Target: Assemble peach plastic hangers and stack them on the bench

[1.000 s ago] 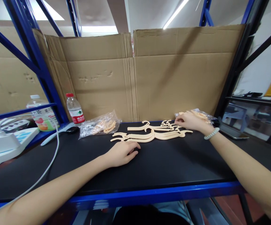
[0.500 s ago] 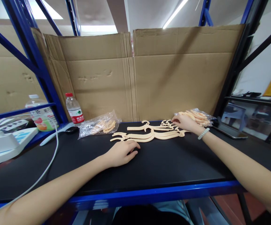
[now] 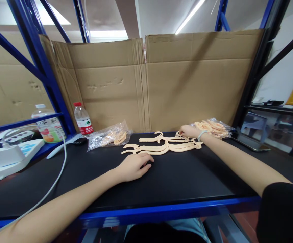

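Note:
Several cream-coloured folding clothes hangers [image 3: 152,149] lie stacked on the black table, hooks toward the back. My left hand [image 3: 136,165] rests on the tabletop just in front of their left half, fingers loosely spread and holding nothing. Behind this stack lies another group of cream hangers [image 3: 148,139]. My right hand [image 3: 190,131], with a pale beaded bracelet at the wrist, reaches to the right end of the back group. Its fingers are pinched down at a hanger hook there, and the fingertips partly cover it.
A clear bag of cream hanger parts [image 3: 111,135] lies at the back left, another bag [image 3: 213,128] behind my right wrist. Bottles [image 3: 83,121], a white-handled brush [image 3: 62,145], a power strip [image 3: 32,152] and its cable are on the left. A dark flat device [image 3: 252,144] lies right. Cardboard [image 3: 187,77] walls the back.
My right hand has moved left along the hanger hooks, its forearm swinging inward. My left hand stays in place on the table. The view has shifted slightly.

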Motion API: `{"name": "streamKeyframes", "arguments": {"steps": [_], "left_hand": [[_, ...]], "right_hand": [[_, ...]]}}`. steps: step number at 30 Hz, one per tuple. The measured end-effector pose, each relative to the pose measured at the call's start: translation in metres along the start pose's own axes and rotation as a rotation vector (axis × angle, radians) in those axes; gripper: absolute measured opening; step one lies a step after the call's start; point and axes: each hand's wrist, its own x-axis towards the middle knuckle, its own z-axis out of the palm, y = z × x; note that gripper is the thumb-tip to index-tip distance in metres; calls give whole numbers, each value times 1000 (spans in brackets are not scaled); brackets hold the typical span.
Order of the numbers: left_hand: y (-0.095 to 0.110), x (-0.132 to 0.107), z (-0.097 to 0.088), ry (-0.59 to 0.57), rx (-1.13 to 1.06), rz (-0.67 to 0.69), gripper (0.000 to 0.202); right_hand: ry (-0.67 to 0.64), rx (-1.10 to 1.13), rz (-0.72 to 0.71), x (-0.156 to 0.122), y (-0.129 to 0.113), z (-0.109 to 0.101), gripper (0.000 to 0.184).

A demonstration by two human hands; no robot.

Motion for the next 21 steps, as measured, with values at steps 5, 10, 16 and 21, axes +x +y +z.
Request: {"name": "streamKeyframes", "arguments": {"steps": [5, 10, 16, 21], "left_hand": [[2, 0, -1, -5, 19, 15, 22], [2, -1, -1, -5, 32, 19, 22], [0, -1, 0, -7, 28, -2, 21], [1, -1, -1, -3, 11, -12, 22]], "right_hand": [[-10, -75, 3, 8, -6, 4, 22], [19, -105, 16, 4, -9, 4, 23], [32, -79, -20, 0, -4, 2, 22], [64, -25, -37, 1, 1, 8, 19]]}}
